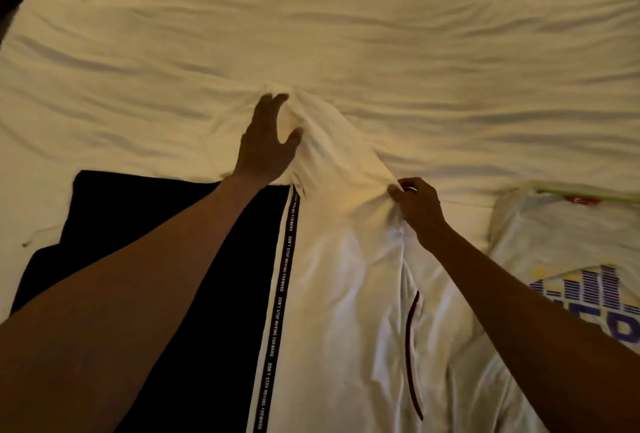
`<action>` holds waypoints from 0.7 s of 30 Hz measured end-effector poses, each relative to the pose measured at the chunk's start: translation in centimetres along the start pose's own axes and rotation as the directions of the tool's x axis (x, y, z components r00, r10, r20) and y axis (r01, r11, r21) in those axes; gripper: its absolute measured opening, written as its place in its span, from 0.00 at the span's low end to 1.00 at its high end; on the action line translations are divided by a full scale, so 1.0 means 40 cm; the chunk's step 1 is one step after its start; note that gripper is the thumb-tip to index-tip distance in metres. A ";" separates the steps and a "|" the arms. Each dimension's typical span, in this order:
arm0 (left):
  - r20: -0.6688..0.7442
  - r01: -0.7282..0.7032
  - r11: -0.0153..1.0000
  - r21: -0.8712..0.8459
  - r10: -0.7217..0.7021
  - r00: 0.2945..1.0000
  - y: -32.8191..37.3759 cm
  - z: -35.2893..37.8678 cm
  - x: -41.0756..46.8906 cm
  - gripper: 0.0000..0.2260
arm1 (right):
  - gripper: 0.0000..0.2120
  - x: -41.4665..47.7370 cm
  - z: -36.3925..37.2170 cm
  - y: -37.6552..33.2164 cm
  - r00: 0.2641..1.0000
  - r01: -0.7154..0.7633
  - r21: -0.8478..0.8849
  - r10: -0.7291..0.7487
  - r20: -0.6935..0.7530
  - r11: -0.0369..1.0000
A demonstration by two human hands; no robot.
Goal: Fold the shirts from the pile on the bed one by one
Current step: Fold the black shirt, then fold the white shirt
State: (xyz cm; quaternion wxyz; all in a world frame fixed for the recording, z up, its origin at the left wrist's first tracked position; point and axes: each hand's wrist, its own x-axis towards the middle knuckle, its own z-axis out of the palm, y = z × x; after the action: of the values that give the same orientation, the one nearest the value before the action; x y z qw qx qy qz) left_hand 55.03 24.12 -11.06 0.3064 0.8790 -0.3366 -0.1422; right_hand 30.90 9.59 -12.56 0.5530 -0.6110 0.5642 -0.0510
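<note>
**Black-and-white shirt held at its top edge by both hands, centre of bed**

Item under work: a black-and-white shirt (346, 294) lies on the bed (381, 34), running from the bottom edge of the frame up to the centre. Its left half is black and lies flat. Its right half is white and creased. A lettered stripe (282, 297) runs lengthwise along the join of the two colours and reads "DON'T STOP MOVING FORWARD". A thin dark line shows on the white half, lower right of centre.

Left hand (266, 141): at frame centre, on the far end of the white cloth. The grip is closed on a raised bunch of that cloth, with the fingertips bent into the fabric and the thumb set apart on its right side. The forearm crosses the black half from the lower left.

Right hand (417, 205): right of centre, at the white half's upper right edge. The grip is a pinch, thumb and curled fingers pressed together on the cloth edge. A taut ridge of white fabric runs between the two hands.

Other items: a white printed shirt (571, 252), with blue and yellow graphics, lies on the bed at the right edge of the frame, just beside the shirt under work. The bed sheet is pale and wrinkled across the upper frame.
</note>
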 end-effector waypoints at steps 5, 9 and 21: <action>0.132 0.488 0.873 -0.008 -0.482 0.866 -0.024 0.068 0.008 0.30 | 0.08 0.027 -0.007 0.003 0.998 0.046 -0.066 -0.043 0.053 0.997; 0.270 0.609 0.764 -0.214 -0.553 0.788 -0.027 0.110 0.080 0.41 | 0.19 0.054 0.000 0.001 0.986 0.077 -0.216 -0.042 0.161 0.973; 0.414 0.716 0.315 -0.623 -0.644 0.643 -0.017 0.103 0.190 0.32 | 0.15 0.101 0.034 0.021 0.972 0.217 -0.218 -0.190 0.139 0.951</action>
State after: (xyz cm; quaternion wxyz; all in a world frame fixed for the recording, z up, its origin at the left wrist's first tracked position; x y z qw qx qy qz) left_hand 59.06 17.52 -15.00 0.5317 0.7217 0.1411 -0.4201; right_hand 32.77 7.63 -15.97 0.5016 -0.7282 0.4671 -0.0058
